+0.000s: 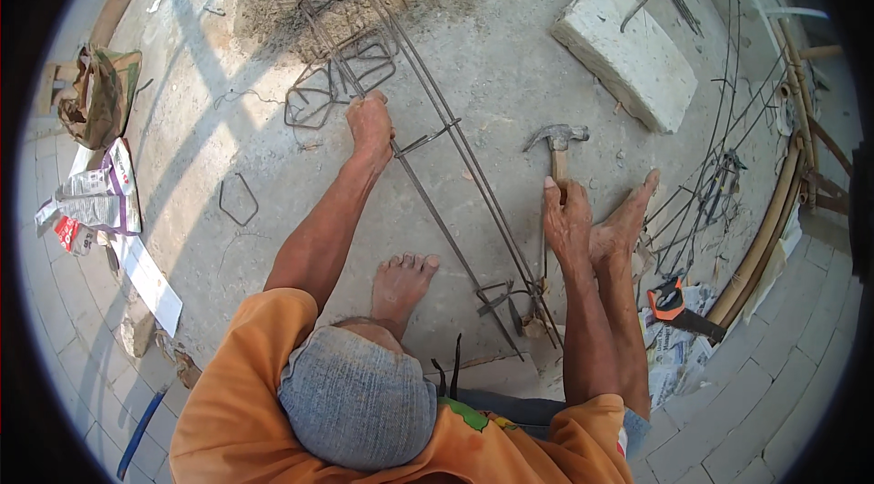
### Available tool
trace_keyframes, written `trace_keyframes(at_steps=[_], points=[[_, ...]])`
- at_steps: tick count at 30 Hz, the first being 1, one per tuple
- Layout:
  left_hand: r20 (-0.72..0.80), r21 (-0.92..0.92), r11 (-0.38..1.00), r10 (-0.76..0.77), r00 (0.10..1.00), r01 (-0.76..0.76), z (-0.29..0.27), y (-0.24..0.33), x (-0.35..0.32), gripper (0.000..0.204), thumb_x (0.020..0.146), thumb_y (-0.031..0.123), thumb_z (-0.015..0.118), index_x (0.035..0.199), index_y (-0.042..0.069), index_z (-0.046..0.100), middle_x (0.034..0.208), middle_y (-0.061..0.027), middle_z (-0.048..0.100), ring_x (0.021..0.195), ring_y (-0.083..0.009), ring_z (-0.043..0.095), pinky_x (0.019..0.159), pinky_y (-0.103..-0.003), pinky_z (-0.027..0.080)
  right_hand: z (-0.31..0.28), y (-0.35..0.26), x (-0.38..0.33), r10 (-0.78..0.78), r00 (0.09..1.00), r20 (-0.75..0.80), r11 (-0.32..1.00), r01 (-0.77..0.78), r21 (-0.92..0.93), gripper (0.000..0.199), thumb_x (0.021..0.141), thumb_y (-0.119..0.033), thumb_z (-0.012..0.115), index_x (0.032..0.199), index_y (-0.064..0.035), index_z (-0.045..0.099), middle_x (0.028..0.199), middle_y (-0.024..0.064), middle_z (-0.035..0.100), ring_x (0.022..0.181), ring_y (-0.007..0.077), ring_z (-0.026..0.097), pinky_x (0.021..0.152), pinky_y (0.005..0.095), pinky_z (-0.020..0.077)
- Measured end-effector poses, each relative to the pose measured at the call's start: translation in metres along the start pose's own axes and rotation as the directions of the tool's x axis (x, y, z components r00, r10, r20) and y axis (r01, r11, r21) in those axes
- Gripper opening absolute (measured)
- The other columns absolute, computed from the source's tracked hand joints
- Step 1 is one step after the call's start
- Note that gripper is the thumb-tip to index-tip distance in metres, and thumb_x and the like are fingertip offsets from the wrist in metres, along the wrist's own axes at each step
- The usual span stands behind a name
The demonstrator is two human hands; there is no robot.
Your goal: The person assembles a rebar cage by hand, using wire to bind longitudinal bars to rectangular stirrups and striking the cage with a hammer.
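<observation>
Printed bag [95,196], newspaper [672,358], txt illeg

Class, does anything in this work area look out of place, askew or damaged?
A metal loop lies alone, below and left of the left hand gripping the steel frame. Its sides look uneven, so it may be misshapen. Crumpled packaging at the far left also looks untidy.
</observation>
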State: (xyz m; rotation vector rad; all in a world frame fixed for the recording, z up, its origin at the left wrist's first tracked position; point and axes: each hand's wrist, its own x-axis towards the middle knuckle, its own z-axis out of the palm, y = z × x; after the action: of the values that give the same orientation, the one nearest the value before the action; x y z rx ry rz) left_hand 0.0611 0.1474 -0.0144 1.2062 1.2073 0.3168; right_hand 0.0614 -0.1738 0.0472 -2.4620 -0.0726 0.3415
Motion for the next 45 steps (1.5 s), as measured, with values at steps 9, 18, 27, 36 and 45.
trace_keyframes(at_steps=[9, 18, 27, 36, 45], points=[[0.333, -0.318, 0.938, -0.027, 0.943, 0.139, -0.030, -0.002, -0.009, 0.028, 0.084, 0.008, 0.043, 0.109, -0.002, 0.049, 0.075, -0.0096, 0.054, 0.060, -0.0191, 0.053, 0.057, -0.040, 0.051, 0.039, -0.085, -0.018, 0.070, 0.631, 0.773, 0.706, -0.579, 0.408, 0.048, 0.096, -0.042, 0.056, 0.109, 0.0031, 0.060, 0.070, 0.0031, 0.053, 0.064, 0.0139, 0.051, 0.059, 0.0313, 0.0449], [0.624, -0.654, 0.714, 0.321, 0.713, 0.251, -0.049, 0.054, 0.033, 0.028, 0.086, 0.003, 0.047, 0.113, 0.005, 0.050, 0.090, -0.0103, 0.059, 0.079, -0.0232, 0.061, 0.079, -0.045, 0.054, 0.056, -0.169, -0.044, -0.301, 0.934, 0.192, 0.873, 0.189, 0.449, 0.034, 0.098, -0.025, 0.055, 0.074, -0.0008, 0.050, 0.058, 0.0098, 0.043, 0.049, 0.0160, 0.040, 0.046, 0.0348, 0.0347], [0.477, -0.841, 0.522, 0.592, 0.650, 0.142, -0.107, 0.112, 0.076, 0.026, 0.085, 0.002, 0.046, 0.110, 0.005, 0.053, 0.087, -0.0068, 0.054, 0.078, -0.0206, 0.055, 0.076, -0.039, 0.052, 0.082, -0.237, -0.035, -0.573, 0.802, 0.169, 0.771, 0.458, 0.442, 0.025, 0.095, -0.022, 0.055, 0.082, -0.0012, 0.052, 0.071, 0.0187, 0.058, 0.062, 0.0389, 0.060, 0.055, 0.0473, 0.0453], [0.408, -0.879, 0.471, 0.668, 0.623, 0.071, -0.115, 0.145, 0.071, 0.028, 0.086, 0.010, 0.049, 0.112, 0.013, 0.061, 0.094, -0.0116, 0.066, 0.090, -0.0275, 0.064, 0.086, -0.047, 0.052, 0.045, -0.240, -0.009, -0.668, 0.707, 0.232, 0.741, 0.608, 0.283, 0.017, 0.093, -0.017, 0.060, 0.093, -0.0007, 0.060, 0.057, 0.0123, 0.056, 0.048, 0.0266, 0.053, 0.049, 0.0387, 0.0407], [0.620, -0.776, 0.526, 0.534, 0.574, 0.349, -0.082, 0.086, 0.068, 0.032, 0.096, 0.019, 0.037, 0.120, 0.006, 0.054, 0.098, -0.0199, 0.065, 0.087, -0.0292, 0.066, 0.081, -0.043, 0.055, 0.013, -0.204, 0.028, -0.676, 0.691, 0.257, 0.730, 0.676, 0.101, 0.016, 0.087, -0.022, 0.065, 0.083, -0.0058, 0.064, 0.061, 0.0124, 0.062, 0.049, 0.0270, 0.058, 0.049, 0.0388, 0.0420]])
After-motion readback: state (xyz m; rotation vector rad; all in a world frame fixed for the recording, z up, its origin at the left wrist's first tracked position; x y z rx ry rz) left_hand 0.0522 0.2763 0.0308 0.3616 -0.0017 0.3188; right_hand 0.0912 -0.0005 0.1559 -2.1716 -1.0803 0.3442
